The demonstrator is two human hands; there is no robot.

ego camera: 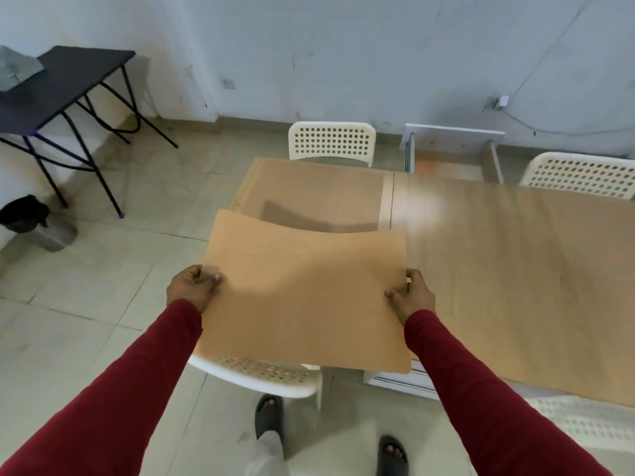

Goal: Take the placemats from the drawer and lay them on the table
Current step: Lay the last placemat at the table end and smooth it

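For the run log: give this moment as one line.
placemat held above table | left hand grips | right hand grips | not laid

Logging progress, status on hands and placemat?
Left hand and right hand grip placemat by its sides, above table. White chair beneath.

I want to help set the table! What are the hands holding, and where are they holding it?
A tan placemat, gripped by its two side edges: left hand, right hand.
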